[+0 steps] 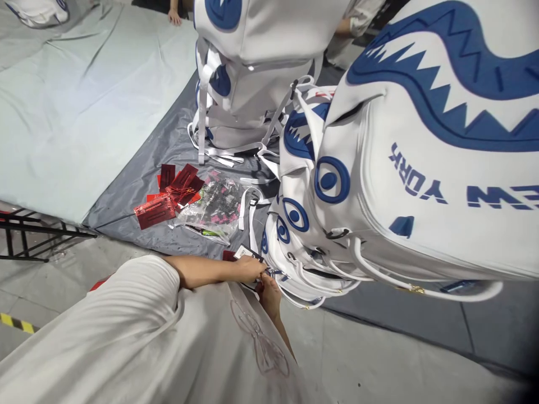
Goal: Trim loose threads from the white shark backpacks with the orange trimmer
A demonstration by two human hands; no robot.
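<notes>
Stacked white backpacks with blue shark-mouth and eye prints fill the right side; the top white backpack [425,168] reads "NEW YORK". At the near edge of the lower bags, my left hand [251,269] is closed with its fingertips pinched. Directly beside it is my right hand [269,293], fingers also drawn together, meeting the left at the bag's edge. A hang tag [246,252] with a white label pokes out beyond my left hand. What lies between the fingertips is too small and covered to make out. Dark red tags [162,207] lie in a loose pile to the left.
A clear plastic bag [217,207] with black and pink contents lies beside the red tags. Another stack of white backpacks [269,84] stands behind. The grey cloth-covered table [126,191] adjoins a pale one [96,112]. Another person's hand [174,17] rests at the far edge.
</notes>
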